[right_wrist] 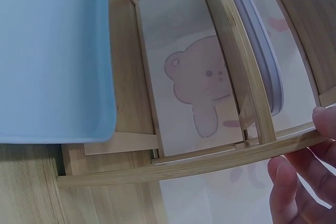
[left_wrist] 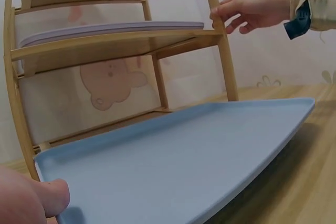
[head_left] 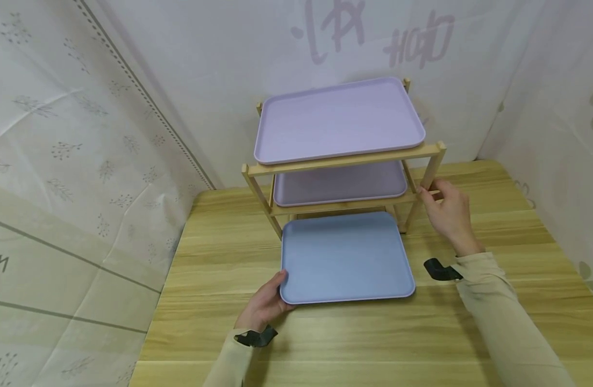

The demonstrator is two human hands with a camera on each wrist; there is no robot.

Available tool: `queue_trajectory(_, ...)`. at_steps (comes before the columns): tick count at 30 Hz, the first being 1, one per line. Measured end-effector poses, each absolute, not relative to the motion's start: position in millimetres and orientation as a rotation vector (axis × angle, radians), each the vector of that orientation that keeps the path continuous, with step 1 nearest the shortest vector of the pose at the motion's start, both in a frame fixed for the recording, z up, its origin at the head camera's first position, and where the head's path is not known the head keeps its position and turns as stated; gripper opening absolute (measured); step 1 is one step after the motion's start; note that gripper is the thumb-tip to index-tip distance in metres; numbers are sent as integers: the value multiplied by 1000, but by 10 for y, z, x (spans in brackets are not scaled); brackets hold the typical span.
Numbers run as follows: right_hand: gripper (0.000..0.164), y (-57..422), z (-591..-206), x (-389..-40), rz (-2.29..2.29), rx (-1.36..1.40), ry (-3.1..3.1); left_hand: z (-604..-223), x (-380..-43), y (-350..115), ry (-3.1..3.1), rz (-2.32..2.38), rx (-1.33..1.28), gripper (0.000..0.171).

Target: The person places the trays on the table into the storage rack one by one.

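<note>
A blue tray (head_left: 347,258) is gripped at its front left corner by my left hand (head_left: 264,307), thumb on the rim and fingers beneath. Its far edge lies at the lowest level of a three-tier wooden rack (head_left: 344,161), and its front part juts out, raised over the table. My right hand (head_left: 448,212) pinches the rack's front right post (right_wrist: 210,163) between thumb and fingers, near the middle shelf. One lilac tray (head_left: 340,121) lies on the rack's top tier, and a second lilac tray (head_left: 340,185) sits on the middle shelf.
The rack stands on a wood-grain table (head_left: 219,258) close to a pale printed curtain (head_left: 219,70) at the back. More patterned cloth (head_left: 83,161) hangs along the left side, and another sheet (head_left: 562,134) at the right. Dark bands circle both wrists.
</note>
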State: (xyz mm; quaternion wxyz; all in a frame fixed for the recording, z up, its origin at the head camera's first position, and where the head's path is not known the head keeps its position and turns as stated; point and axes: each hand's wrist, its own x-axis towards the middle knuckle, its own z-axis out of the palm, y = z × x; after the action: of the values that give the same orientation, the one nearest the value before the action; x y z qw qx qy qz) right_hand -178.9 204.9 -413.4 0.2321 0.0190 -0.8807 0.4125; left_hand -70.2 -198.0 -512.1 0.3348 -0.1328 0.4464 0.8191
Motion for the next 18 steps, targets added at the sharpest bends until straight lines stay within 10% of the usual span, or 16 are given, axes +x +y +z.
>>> queue_trajectory(18,22,2066,-4134,-1785,1139,44,-2425,-5130,-1115,-1893,1116,2186,-470,44)
